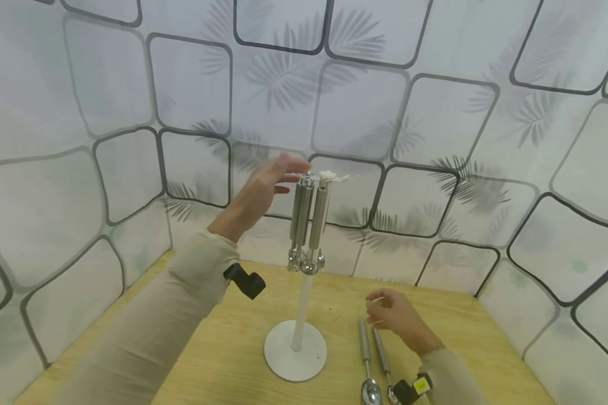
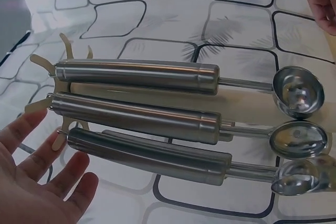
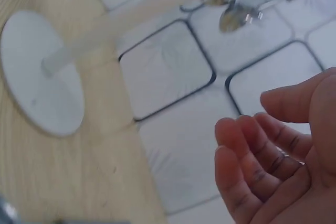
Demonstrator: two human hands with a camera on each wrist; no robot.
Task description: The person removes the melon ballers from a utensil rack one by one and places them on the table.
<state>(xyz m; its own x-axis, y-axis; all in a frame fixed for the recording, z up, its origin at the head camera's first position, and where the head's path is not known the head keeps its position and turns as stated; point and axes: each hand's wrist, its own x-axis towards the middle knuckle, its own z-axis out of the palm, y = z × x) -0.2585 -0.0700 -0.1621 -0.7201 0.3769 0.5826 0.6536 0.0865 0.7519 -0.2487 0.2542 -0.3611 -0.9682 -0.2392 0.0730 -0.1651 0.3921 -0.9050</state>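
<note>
A white stand (image 1: 302,309) carries several metal scoops (image 1: 319,216) hanging by their handle ends from its top hooks (image 2: 62,85). Round and oval bowls (image 2: 299,93) show at their lower ends. At the top of the stand my left hand (image 1: 263,188) has its fingers spread, fingertips right at the hooks and grasping nothing. My right hand (image 1: 397,319) hovers low on the right, loosely curled with nothing in it. Below it two more metal utensils lie on the table: a larger one (image 1: 364,343) with a wide bowl and a slimmer scoop (image 1: 381,349).
The stand's round white base (image 1: 284,360) rests on a light wood-grain table (image 1: 233,332). Patterned cloth walls (image 1: 360,112) enclose the table at the back and both sides.
</note>
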